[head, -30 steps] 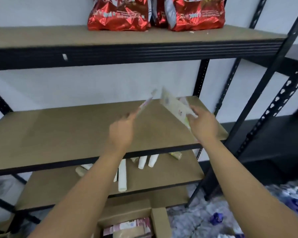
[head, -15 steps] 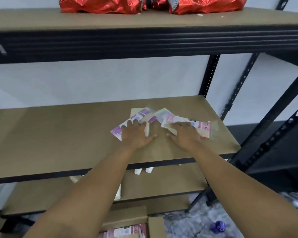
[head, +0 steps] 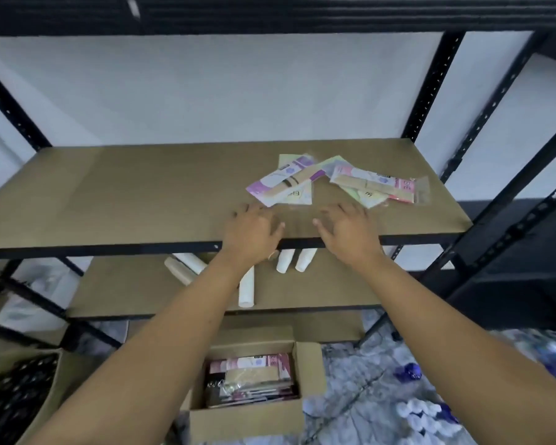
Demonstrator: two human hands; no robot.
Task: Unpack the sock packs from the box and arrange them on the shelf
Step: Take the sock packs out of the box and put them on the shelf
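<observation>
1. The shelf [head: 109, 194] is a brown board in a black metal frame, and its front edge runs across the middle of the view
2. The sock packs [head: 281, 184] lie flat on the right half of the shelf in two loose, overlapping clusters. One sits left of centre and the other extends toward the right-hand edge
3. The left hand [head: 254, 234] is palm down over the front edge of the shelf, just short of the left cluster. Its fingers [head: 249, 211] are spread and relaxed and hold nothing
4. The right hand [head: 347, 232] is palm down beside it, just short of the right cluster. Its fingers [head: 342, 211] are likewise spread and hold nothing
5. Whether either palm touches the board cannot be determined
6. The box [head: 247, 419] stands on the floor [head: 366, 380] below and between the forearms, with its flaps open
7. The stacked packs [head: 251, 377] fill the box interior
8. The lower shelf [head: 126, 290] carries white paper cups [head: 246, 287] lying on their sides
</observation>
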